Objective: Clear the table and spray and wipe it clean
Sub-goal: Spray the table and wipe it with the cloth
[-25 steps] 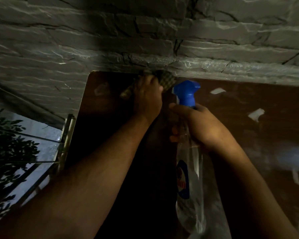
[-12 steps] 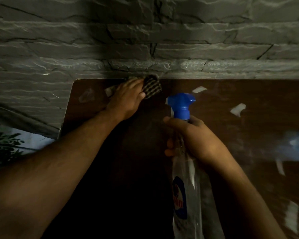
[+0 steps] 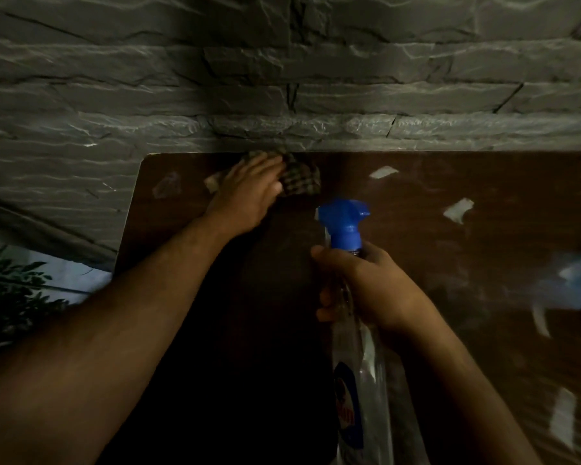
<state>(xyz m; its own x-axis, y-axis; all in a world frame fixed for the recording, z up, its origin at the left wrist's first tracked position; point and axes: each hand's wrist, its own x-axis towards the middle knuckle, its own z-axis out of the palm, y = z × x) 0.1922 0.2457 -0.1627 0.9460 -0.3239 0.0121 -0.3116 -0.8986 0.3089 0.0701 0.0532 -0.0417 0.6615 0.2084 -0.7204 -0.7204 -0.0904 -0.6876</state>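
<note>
Left hand [image 3: 249,193] presses the half-hidden cloth [image 3: 299,179] flat-fingered — right hand [image 3: 366,290] grips the bottle [image 3: 359,380].

Grey rough stone-textured wall [image 3: 282,78] across whole upper view, laid in long horizontal courses with dark cracks and pale ridges. Dark slanted band low on wall at left. Leafy green plant [image 3: 10,293] at left edge, in shadow, near lower left. Pale bluish bright patch [image 3: 64,273] behind plant. Lighting dim throughout; finer detail cannot be told.
</note>
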